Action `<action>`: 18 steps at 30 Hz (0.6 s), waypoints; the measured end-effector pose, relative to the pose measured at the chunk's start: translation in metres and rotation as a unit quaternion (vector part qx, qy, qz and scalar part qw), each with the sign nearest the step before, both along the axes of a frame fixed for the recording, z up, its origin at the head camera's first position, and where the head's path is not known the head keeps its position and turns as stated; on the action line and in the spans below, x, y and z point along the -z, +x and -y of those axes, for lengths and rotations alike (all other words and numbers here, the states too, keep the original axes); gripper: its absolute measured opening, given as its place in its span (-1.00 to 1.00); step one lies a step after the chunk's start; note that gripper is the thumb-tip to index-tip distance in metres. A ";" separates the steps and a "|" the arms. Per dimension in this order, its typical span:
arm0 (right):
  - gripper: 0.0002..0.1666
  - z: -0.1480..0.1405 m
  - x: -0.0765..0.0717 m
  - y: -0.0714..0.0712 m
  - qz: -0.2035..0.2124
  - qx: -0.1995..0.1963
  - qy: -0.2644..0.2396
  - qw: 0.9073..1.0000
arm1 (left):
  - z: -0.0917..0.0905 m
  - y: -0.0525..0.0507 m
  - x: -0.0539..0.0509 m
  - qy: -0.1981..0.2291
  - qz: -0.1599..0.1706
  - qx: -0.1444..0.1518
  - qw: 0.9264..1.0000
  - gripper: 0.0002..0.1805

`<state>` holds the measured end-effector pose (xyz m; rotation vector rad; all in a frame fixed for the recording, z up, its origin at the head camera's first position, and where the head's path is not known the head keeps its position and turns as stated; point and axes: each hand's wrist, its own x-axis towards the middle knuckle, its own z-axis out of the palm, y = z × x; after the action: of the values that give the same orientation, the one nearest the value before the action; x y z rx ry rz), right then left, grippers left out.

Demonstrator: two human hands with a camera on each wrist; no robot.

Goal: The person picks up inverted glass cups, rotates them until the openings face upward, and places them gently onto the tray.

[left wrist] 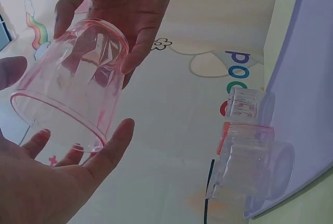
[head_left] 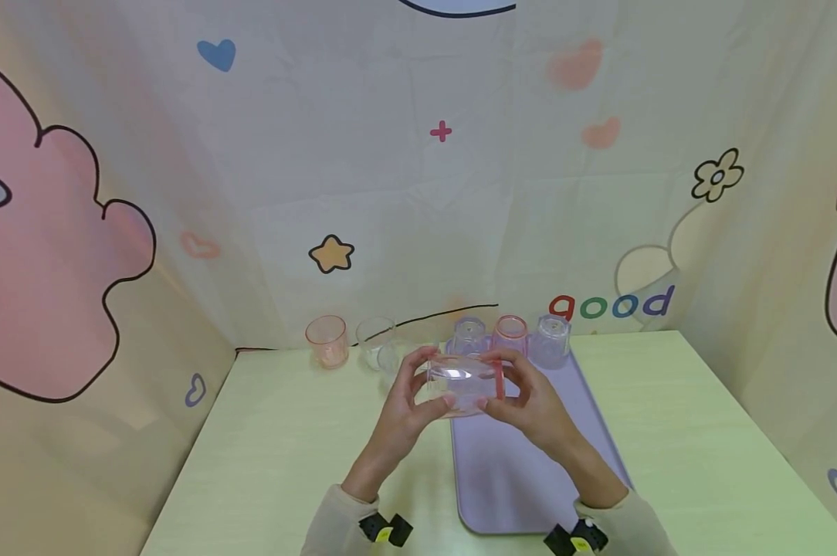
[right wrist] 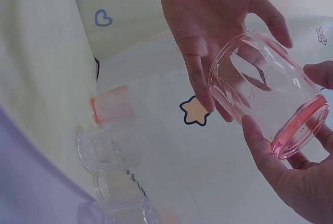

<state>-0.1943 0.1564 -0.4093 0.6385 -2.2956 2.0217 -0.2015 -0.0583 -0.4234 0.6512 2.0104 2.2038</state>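
Both hands hold a clear pink-tinted drinking glass (head_left: 463, 386) on its side above the tray's left part. My left hand (head_left: 406, 405) grips the open-rim end between thumb and fingers. At the thicker, redder base end, my right hand (head_left: 538, 401) grips it the same way. In the left wrist view the glass (left wrist: 78, 83) has its rim toward the left hand (left wrist: 52, 182), with the right hand (left wrist: 125, 10) at the base. The right wrist view shows the glass (right wrist: 265, 88) between the left hand (right wrist: 213, 21) and the right hand (right wrist: 302, 187).
A lilac tray (head_left: 523, 479) lies on the pale table (head_left: 307, 448). At its back stand three glasses in a row: a clear one (head_left: 470, 336), a pink one (head_left: 510, 333) and another clear one (head_left: 552, 340). Left of it are a pink glass (head_left: 330, 344) and clear glasses (head_left: 375, 340).
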 end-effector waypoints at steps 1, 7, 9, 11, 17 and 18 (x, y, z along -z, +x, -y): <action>-0.34 -0.001 -0.001 0.000 -0.002 0.001 0.004 1.000 | 0.001 0.000 0.000 -0.006 -0.002 0.000 1.000 -0.27; -0.32 -0.011 -0.005 -0.001 -0.008 0.008 0.022 1.000 | 0.006 -0.001 0.003 -0.013 -0.023 -0.007 1.000 -0.29; -0.32 -0.016 -0.006 -0.001 -0.008 0.012 0.030 0.999 | 0.008 -0.002 0.004 -0.013 -0.029 -0.012 0.999 -0.31; -0.32 -0.020 -0.007 -0.002 -0.007 0.016 0.036 0.999 | 0.009 -0.002 0.005 -0.017 -0.031 -0.020 0.999 -0.33; -0.34 -0.034 -0.007 -0.005 -0.007 0.042 0.063 0.997 | 0.009 -0.008 0.014 -0.047 -0.012 -0.047 0.998 -0.37; -0.33 -0.036 -0.007 -0.005 -0.008 0.049 0.069 0.996 | 0.009 -0.009 0.016 -0.056 -0.008 -0.051 0.997 -0.38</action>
<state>-0.1995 0.1929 -0.4023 0.5343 -2.4221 1.8227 -0.2107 -0.0675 -0.4396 0.5688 2.2029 2.1265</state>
